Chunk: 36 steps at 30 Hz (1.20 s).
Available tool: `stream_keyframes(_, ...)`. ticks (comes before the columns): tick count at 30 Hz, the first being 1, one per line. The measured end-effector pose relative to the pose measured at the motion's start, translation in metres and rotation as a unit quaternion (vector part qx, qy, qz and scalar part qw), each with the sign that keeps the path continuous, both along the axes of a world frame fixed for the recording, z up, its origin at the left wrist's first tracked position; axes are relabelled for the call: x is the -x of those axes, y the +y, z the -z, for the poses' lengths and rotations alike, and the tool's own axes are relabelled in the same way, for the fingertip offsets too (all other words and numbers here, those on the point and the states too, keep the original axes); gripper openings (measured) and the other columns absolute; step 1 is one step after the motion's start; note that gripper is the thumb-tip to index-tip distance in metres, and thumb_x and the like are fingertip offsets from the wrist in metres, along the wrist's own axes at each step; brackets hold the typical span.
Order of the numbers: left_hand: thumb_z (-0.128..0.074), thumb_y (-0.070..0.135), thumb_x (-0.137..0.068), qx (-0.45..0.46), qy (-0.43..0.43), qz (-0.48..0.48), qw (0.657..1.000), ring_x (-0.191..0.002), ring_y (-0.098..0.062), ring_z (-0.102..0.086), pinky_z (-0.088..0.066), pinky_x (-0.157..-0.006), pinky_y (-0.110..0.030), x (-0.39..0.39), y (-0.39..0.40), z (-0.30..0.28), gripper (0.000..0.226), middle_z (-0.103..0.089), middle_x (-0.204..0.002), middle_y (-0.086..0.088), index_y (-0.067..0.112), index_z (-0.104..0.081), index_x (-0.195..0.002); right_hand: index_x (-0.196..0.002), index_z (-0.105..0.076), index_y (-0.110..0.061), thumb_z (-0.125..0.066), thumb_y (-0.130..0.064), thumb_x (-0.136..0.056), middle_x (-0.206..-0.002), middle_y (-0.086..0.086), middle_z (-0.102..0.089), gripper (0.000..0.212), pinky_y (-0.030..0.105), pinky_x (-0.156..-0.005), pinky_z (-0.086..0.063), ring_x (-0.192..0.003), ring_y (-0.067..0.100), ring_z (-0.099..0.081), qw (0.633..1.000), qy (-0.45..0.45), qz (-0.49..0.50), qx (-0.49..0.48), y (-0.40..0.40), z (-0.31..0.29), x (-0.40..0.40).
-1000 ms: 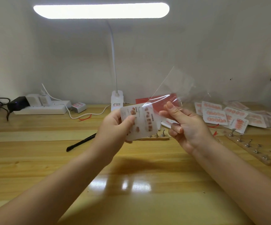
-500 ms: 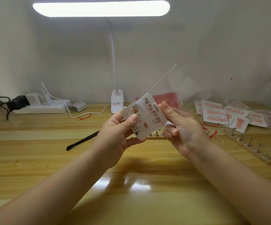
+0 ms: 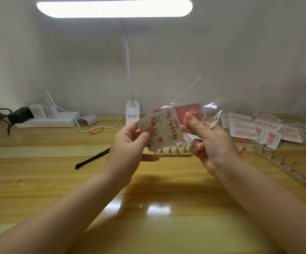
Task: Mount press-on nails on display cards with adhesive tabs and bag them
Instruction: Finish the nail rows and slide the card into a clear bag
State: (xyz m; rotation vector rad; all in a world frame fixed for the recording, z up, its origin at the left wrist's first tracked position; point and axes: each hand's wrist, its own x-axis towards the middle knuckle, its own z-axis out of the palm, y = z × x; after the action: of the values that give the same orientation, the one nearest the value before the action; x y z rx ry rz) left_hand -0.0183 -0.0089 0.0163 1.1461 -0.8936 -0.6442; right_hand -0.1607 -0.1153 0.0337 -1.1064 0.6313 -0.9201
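Observation:
A white display card (image 3: 164, 130) with red press-on nails is held up above the wooden table (image 3: 38, 180). My left hand (image 3: 130, 142) pinches the card's left edge, thumb on its face. My right hand (image 3: 209, 142) pinches a clear plastic bag (image 3: 194, 99) just right of the card. The bag's open flap sticks up and to the right. The card's right edge meets the bag's mouth; how far it sits inside I cannot tell.
A pile of bagged nail cards (image 3: 255, 129) lies at the right. Two wooden strips with metal nail stands (image 3: 284, 164) (image 3: 172, 151) sit behind and right of my hands. A black pen-like tool (image 3: 91, 159), a lamp base (image 3: 132, 114) and a power strip (image 3: 47, 120) stand further left.
The card has tilted from flat-facing to slanted, and its right edge has come against the bag's mouth. The bag has dropped lower and swung to the right in my right hand.

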Motion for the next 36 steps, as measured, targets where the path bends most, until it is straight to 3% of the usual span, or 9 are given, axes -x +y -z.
stream_keyframes(2, -0.054, 0.01, -0.097, 0.038, -0.081, -0.033, 0.995, -0.091, -0.012, -0.07, -0.059, -0.06, -0.026, 0.0, 0.001, 0.0, 0.019, -0.074, -0.088, 0.008, 0.023, -0.067, -0.103, -0.088, -0.069, -0.011, -0.079, -0.042, -0.062, -0.085, 0.004, -0.076, 0.042, 0.017, -0.038, -0.037, -0.035, 0.004, -0.038, 1.0, 0.004, 0.013, -0.01, -0.003, -0.002, 0.001)
stream_keyframes(4, -0.056, 0.014, -0.096, 0.099, -0.235, -0.077, 0.964, -0.096, -0.013, -0.07, -0.059, -0.069, -0.027, -0.003, 0.004, 0.0, 0.02, -0.074, -0.096, 0.008, 0.02, -0.069, -0.11, -0.091, -0.069, -0.01, -0.081, -0.043, -0.061, -0.084, 0.004, -0.076, 0.046, 0.016, -0.037, -0.035, -0.035, 0.004, -0.038, 0.999, 0.001, 0.027, -0.024, -0.006, -0.004, 0.002)
stream_keyframes(6, -0.059, 0.009, -0.094, 0.157, -0.474, -0.117, 0.859, -0.105, -0.022, -0.068, -0.058, -0.083, -0.037, -0.013, 0.004, 0.004, 0.026, -0.072, -0.112, -0.005, 0.01, -0.067, -0.118, -0.089, -0.069, -0.01, -0.081, -0.045, -0.059, -0.083, 0.003, -0.076, 0.047, 0.015, -0.036, -0.034, -0.034, 0.004, -0.037, 0.999, 0.0, 0.036, -0.037, -0.008, -0.006, 0.003)
stream_keyframes(8, -0.06, 0.003, -0.092, 0.189, -0.614, -0.15, 0.752, -0.108, -0.032, -0.065, -0.055, -0.088, -0.046, -0.019, 0.003, 0.008, 0.029, -0.068, -0.117, -0.013, 0.005, -0.062, -0.121, -0.087, -0.07, -0.011, -0.081, -0.047, -0.06, -0.085, 0.003, -0.076, 0.047, 0.016, -0.035, -0.034, -0.034, 0.003, -0.037, 0.998, 0.007, 0.037, -0.043, -0.009, -0.008, 0.003)
stream_keyframes(11, -0.061, 0.004, -0.091, 0.215, -0.655, -0.19, 0.699, -0.112, -0.035, -0.06, -0.052, -0.094, -0.046, -0.018, 0.003, 0.008, 0.031, -0.062, -0.122, -0.011, 0.008, -0.058, -0.122, -0.088, -0.069, -0.01, -0.081, -0.047, -0.059, -0.087, 0.004, -0.076, 0.048, 0.016, -0.034, -0.035, -0.033, 0.003, -0.037, 0.999, 0.02, 0.022, -0.046, -0.009, -0.01, 0.004)
stream_keyframes(18, -0.066, 0.005, -0.088, 0.221, -0.709, -0.192, 0.642, -0.115, -0.032, -0.052, -0.052, -0.093, -0.047, -0.02, 0.005, 0.002, 0.022, -0.066, -0.115, -0.017, 0.005, -0.071, -0.11, -0.066, -0.073, -0.014, -0.082, -0.039, -0.065, -0.071, -0.001, -0.072, 0.026, 0.018, -0.034, -0.033, -0.032, 0.005, -0.035, 0.997, 0.051, -0.009, -0.056, -0.006, -0.012, 0.004)
stream_keyframes(24, -0.064, 0.008, -0.093, 0.235, -0.75, -0.134, 0.604, -0.116, -0.029, -0.052, -0.051, -0.097, -0.043, -0.02, 0.008, -0.001, 0.018, -0.068, -0.115, -0.014, 0.008, -0.073, -0.108, -0.071, -0.074, -0.017, -0.08, -0.04, -0.062, -0.086, 0.003, -0.075, 0.025, 0.017, -0.036, -0.031, -0.031, 0.004, -0.032, 0.995, 0.07, -0.052, -0.047, -0.006, -0.016, 0.006)
stream_keyframes(30, -0.066, 0.006, -0.091, 0.242, -0.725, -0.12, 0.634, -0.118, -0.031, -0.051, -0.051, -0.097, -0.044, -0.019, 0.008, -0.005, 0.021, -0.065, -0.117, -0.015, 0.008, -0.069, -0.111, -0.063, -0.077, -0.024, -0.076, -0.041, -0.057, -0.056, -0.009, -0.064, 0.018, 0.016, -0.034, -0.029, -0.03, 0.002, -0.03, 0.99, 0.074, -0.121, -0.022, -0.006, -0.022, 0.01)
stream_keyframes(36, -0.068, 0.007, -0.088, 0.226, -0.707, -0.143, 0.654, -0.117, -0.032, -0.052, -0.051, -0.094, -0.048, -0.021, 0.007, -0.006, 0.021, -0.065, -0.115, -0.016, 0.004, -0.072, -0.108, -0.076, -0.075, -0.016, -0.076, -0.037, -0.065, -0.068, -0.005, -0.067, 0.024, 0.016, -0.036, -0.03, -0.033, 0.003, -0.03, 0.986, 0.079, -0.145, -0.011, -0.006, -0.02, 0.01)
